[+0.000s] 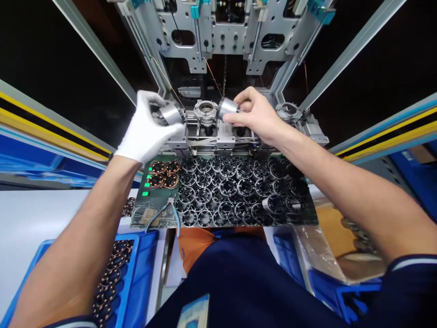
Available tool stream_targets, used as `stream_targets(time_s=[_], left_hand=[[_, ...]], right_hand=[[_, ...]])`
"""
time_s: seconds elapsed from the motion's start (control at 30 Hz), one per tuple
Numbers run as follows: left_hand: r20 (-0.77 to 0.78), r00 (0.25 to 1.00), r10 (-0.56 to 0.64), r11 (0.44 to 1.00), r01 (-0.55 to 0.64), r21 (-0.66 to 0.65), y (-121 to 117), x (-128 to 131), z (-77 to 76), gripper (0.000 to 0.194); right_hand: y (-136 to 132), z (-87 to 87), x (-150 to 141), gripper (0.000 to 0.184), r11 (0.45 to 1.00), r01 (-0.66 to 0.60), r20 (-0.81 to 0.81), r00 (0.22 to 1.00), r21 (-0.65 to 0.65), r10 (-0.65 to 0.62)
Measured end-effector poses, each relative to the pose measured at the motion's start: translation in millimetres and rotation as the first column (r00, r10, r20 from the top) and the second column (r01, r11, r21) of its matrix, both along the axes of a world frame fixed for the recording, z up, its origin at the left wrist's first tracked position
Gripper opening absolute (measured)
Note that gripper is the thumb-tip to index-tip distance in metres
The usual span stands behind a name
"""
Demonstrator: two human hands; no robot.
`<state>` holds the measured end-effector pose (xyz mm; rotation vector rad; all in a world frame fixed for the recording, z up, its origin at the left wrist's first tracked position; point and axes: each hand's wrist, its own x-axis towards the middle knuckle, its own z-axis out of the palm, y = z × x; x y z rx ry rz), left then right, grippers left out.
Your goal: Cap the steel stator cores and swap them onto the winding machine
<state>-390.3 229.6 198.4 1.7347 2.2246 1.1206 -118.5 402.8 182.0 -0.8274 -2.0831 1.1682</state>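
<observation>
My left hand [146, 123], in a white glove, grips a silver steel stator core [171, 114] between thumb and fingers, tilted, just left of the round clamp fixture [206, 109]. On the other side of that fixture, my bare right hand [254, 111] pinches a second steel stator core [228, 107], also tilted. Both cores are held up off the machine. Below my hands, many similar stator cores [228, 187] with black inner insulation stand in rows on a dark green board [138, 214].
Copper-wound stators [164, 175] and nippers [165, 214] lie on the board's left. A blue bin [138, 273] of wound stators stands lower left, a cardboard box [321, 228] lower right. The machine's metal plates [230, 41] rise ahead; thin wires hang near my hands.
</observation>
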Motion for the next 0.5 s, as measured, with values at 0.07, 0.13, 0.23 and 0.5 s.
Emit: stream_targets(time_s=[0.07,0.13,0.23,0.5], left_hand=[[0.057,0.996,-0.074,0.996,0.071,0.054,0,-3,8.5,0.082],[0.085,0.989,-0.123,0.991,0.119,0.054,1,-5,16.4,0.074],[0.074,0.993,-0.094,0.989,0.084,0.122,3,-7,21.6,0.068],[-0.112,0.988,0.110,0.980,-0.126,-0.156,7,-5,-13.0,0.076]], right_hand=[[-1,8.4,3,0.064,1.000,-0.030,-0.003,1.000,0.006,0.030],[-2,15.5,4,0.061,0.991,-0.055,0.033,0.998,0.118,0.051],[-5,18.0,5,0.059,0.972,-0.034,0.051,0.998,0.232,0.023],[-13,-7.2,1,0.063,0.919,-0.033,0.310,0.946,0.393,-0.098]])
